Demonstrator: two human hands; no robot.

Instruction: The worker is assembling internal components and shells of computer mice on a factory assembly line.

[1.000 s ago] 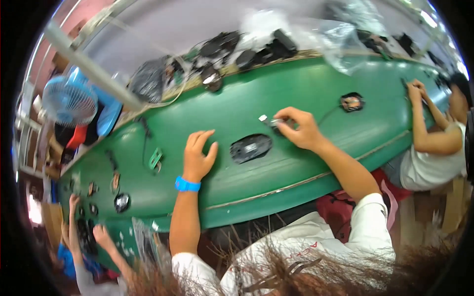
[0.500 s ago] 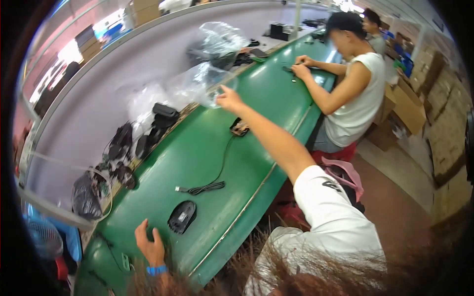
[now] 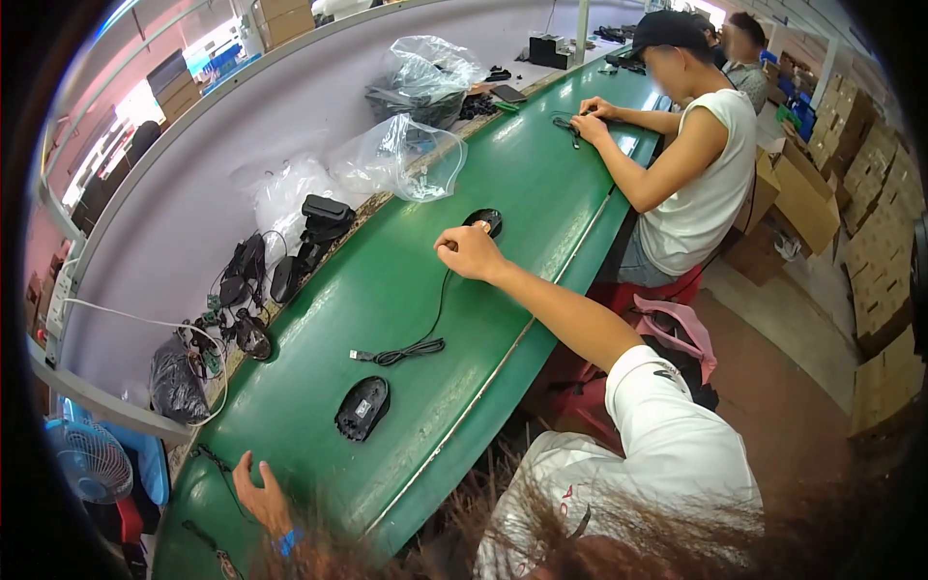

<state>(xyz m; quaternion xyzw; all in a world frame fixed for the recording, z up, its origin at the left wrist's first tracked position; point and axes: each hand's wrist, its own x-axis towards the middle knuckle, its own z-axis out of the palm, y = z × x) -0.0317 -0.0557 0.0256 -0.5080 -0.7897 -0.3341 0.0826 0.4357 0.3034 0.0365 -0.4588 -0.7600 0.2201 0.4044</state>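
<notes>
My right hand (image 3: 470, 253) is over the green worktop, its fingers curled together. Whatever they pinch, if anything, is too small to see. Just beyond it lies an opened black computer mouse (image 3: 495, 221), partly covered by the hand. From there a black USB cable (image 3: 411, 352) runs toward me, bundled near its plug. Closer to me is a loose black mouse shell (image 3: 363, 410) with a pale label. At lower left, my left hand (image 3: 259, 495) has thumb and fingers apart and holds nothing. A thin black cable (image 3: 224, 470) lies beside it.
Clear plastic bags (image 3: 411, 159) and dark mouse parts (image 3: 319, 224) line the worktop's far edge (image 3: 362, 215). A co-worker (image 3: 701, 159) sits farther along, hands on small parts. A fan (image 3: 92, 462) stands at left; cardboard boxes (image 3: 875, 213) are stacked at right.
My right hand has come back from the clear plastic bag to the opened mouse, its fingers now curled in. My left hand has shifted slightly left and nearer to me, still open.
</notes>
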